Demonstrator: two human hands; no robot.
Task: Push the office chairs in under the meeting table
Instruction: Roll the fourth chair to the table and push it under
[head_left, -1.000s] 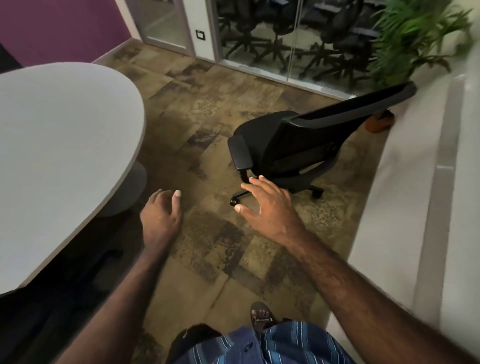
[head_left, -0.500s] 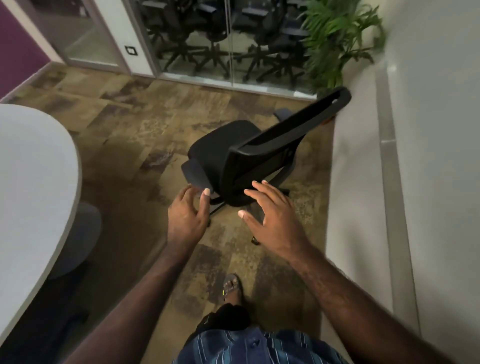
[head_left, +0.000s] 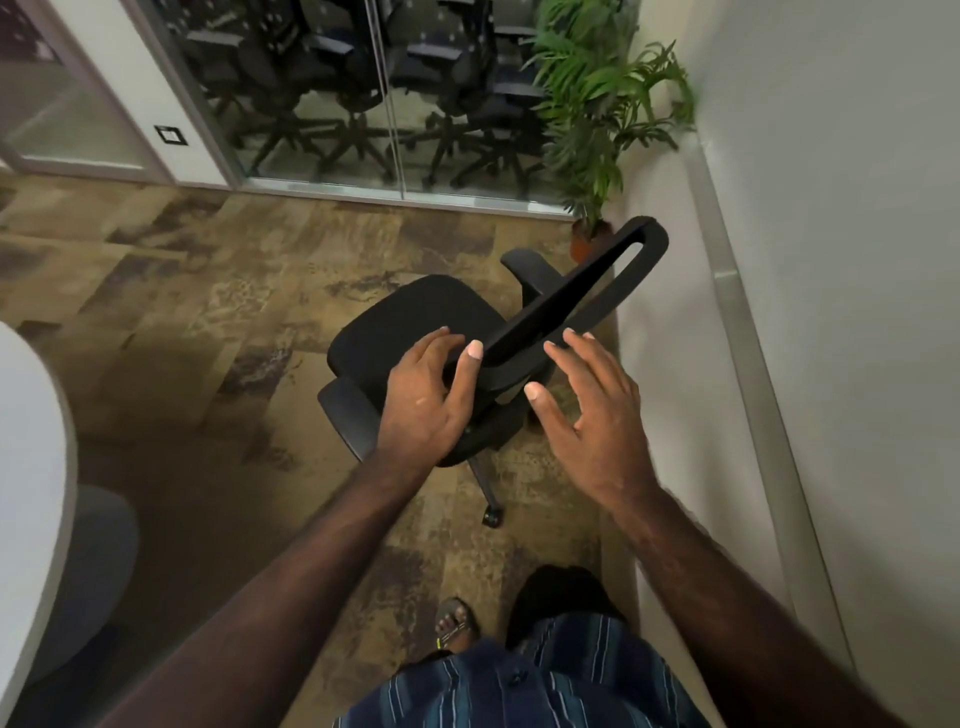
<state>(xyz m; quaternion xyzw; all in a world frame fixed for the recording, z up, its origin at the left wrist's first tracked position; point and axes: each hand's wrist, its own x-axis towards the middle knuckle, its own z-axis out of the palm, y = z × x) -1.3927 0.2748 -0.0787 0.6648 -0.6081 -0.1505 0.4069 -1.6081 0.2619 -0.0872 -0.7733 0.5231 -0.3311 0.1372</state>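
A black office chair (head_left: 415, 322) stands on the carpet close to the right wall, its backrest turned toward me and its seat facing away. My left hand (head_left: 428, 400) wraps the near left end of the backrest's top edge, thumb on the rim. My right hand (head_left: 592, 410) hovers with spread fingers just right of that edge, fingertips close to the backrest but apart from it. The white meeting table (head_left: 31, 457) shows only as a curved edge at the far left, well away from the chair.
A potted plant (head_left: 597, 119) stands in the corner behind the chair. The white wall (head_left: 805, 312) runs along the right. A glass partition (head_left: 337, 93) with several dark chairs behind it closes the far side. The table's grey pedestal (head_left: 98, 561) is at lower left.
I have stepped closer to the chair and turned right, so the table slid out to the left. My left hand went from empty air onto the backrest's top edge; my right hand neared it.
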